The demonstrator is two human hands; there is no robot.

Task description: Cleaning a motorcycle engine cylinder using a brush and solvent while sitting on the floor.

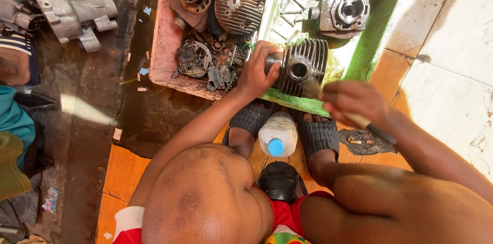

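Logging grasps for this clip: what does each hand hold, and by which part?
The left hand grips the finned engine cylinder by its left end. The right hand holds a brush by its handle, bristles at the cylinder.

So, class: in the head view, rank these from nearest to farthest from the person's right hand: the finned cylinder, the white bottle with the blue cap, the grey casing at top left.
From the right hand:
1. Finned cylinder, just left of it, in the green tub.
2. White bottle, lower left, between the feet.
3. Grey casing, far top left.

A dark grey finned metal engine cylinder (303,72) lay in a bright green plastic tub (377,33). The neighbouring rectangular tub (163,44) was faded pink. A white plastic bottle (278,132) wore a blue cap.
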